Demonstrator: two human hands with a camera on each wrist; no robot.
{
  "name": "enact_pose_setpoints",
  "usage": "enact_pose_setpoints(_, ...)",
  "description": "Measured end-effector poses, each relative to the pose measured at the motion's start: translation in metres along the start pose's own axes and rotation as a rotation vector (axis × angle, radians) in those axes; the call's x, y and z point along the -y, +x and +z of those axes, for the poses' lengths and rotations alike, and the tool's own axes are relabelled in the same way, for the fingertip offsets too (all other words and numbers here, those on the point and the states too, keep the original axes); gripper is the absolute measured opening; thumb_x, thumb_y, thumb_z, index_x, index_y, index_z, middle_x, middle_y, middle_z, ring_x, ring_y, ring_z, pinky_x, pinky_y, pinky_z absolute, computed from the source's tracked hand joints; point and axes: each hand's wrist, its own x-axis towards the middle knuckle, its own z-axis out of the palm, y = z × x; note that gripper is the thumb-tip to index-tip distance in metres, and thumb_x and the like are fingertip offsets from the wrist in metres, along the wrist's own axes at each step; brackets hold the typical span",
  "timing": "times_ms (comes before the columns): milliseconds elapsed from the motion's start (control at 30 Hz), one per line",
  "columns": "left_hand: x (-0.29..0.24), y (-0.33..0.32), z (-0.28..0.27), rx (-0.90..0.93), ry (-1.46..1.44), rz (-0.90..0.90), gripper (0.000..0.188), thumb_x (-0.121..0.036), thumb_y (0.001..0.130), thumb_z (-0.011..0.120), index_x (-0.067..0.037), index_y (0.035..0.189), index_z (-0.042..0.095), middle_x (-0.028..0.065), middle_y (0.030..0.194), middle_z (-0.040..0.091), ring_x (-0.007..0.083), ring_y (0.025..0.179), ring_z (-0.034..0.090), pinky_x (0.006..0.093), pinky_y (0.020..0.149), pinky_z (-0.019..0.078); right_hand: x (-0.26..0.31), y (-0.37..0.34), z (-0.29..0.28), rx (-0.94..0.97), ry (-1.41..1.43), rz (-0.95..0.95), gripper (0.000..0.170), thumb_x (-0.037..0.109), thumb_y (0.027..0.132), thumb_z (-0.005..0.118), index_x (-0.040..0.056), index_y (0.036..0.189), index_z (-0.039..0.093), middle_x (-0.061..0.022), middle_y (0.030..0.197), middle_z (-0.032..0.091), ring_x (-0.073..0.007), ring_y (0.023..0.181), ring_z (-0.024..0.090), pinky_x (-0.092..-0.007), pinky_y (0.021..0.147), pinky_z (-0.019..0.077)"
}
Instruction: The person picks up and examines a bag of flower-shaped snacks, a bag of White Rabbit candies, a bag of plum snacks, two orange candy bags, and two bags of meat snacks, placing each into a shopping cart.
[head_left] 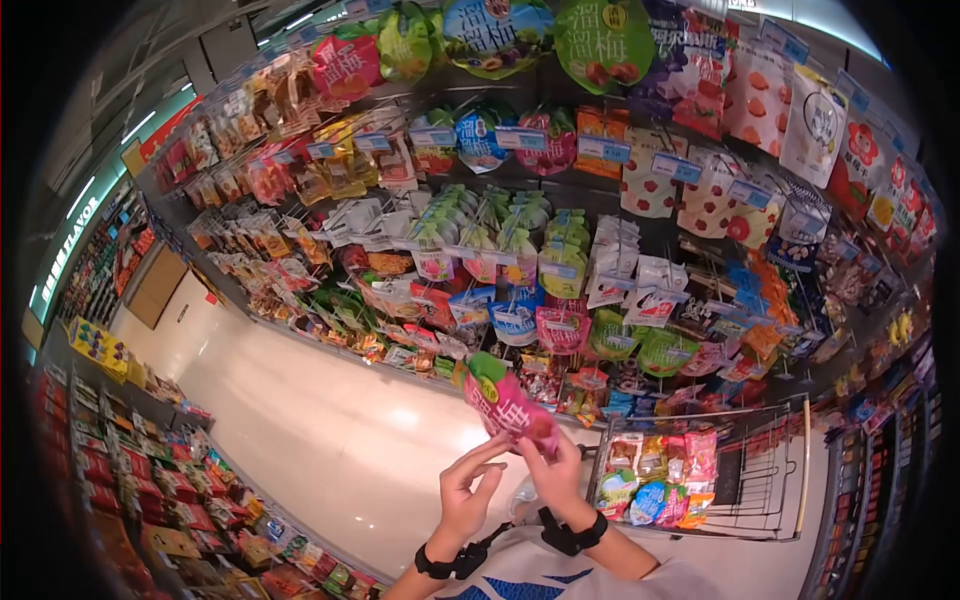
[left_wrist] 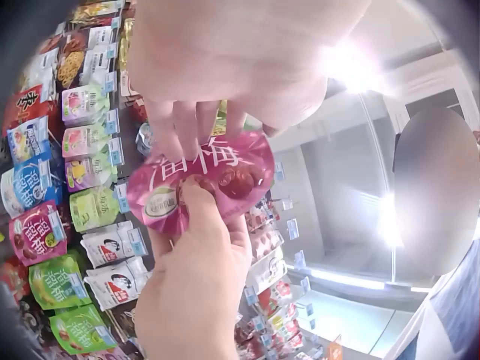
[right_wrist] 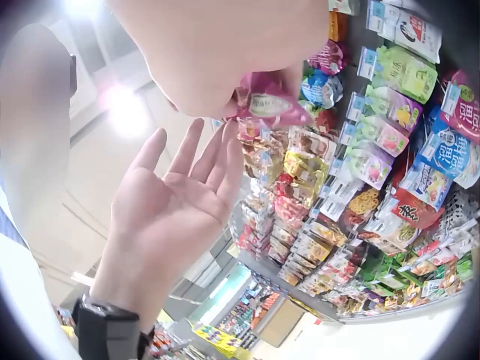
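A shiny pink pouch [head_left: 510,410] with white characters and a green top is in the right hand [head_left: 555,475]. In the left wrist view the right hand [left_wrist: 196,281] pinches the pouch [left_wrist: 244,176], its thumb lying across the front. The left hand [head_left: 468,492] is beside it, fingers extended towards the pouch's lower edge. The right wrist view shows the left palm [right_wrist: 180,199] turned up with fingers nearly straight, fingertips at or very near the pouch [right_wrist: 274,105]; contact cannot be told for certain.
Hanging snack pouches [head_left: 515,250] fill a curved rack beyond the hands. A wire shopping cart [head_left: 770,475] holding several snack bags [head_left: 650,500] stands at the right. Lower shelves [head_left: 180,500] line the left side, across pale floor [head_left: 300,400]. A person's blurred head [left_wrist: 439,191] appears.
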Motion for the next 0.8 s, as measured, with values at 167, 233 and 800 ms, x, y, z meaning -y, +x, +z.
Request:
enact_pose_setpoints(167,0.013,0.061,-0.017,0.166,0.171,-0.024,0.02,-0.009,0.099,0.061,0.005,0.108,0.073,0.0189,0.112,0.073,0.0238,0.096,0.071,0.0354,0.086,0.0576,-0.006,0.075,0.002,-0.18,0.649,0.303,0.027,0.005,0.096,0.065,0.0036,0.122,0.058,-0.0047,0.113,0.068,-0.0153,0.101,0.067,-0.0318,0.088,0.054)
enact_pose_setpoints(233,0.013,0.083,-0.017,0.136,0.153,-0.069,0.017,-0.006,0.098,0.061,0.005,0.102,0.073,0.0172,0.101,0.075,0.0214,0.088,0.071,0.0323,0.082,0.057,-0.006,0.097,0.001,-0.217,0.708,0.306,0.028,0.004,0.096,0.064,0.0043,0.123,0.058,-0.0047,0.114,0.068,-0.0157,0.103,0.066,-0.0325,0.089,0.0536)
enact_pose_setpoints(800,0.065,0.285,-0.008,0.369,0.039,0.197,0.021,-0.001,0.093,0.066,0.002,0.075,0.056,0.0215,0.125,0.059,0.02,0.089,0.071,0.0336,0.081,0.0569,0.0,0.216,-0.017,-0.374,0.728,0.067,0.059,0.0,0.09,0.069,0.0095,0.143,0.043,-0.0072,0.133,0.059,-0.0223,0.119,0.062,-0.0416,0.101,0.0511)
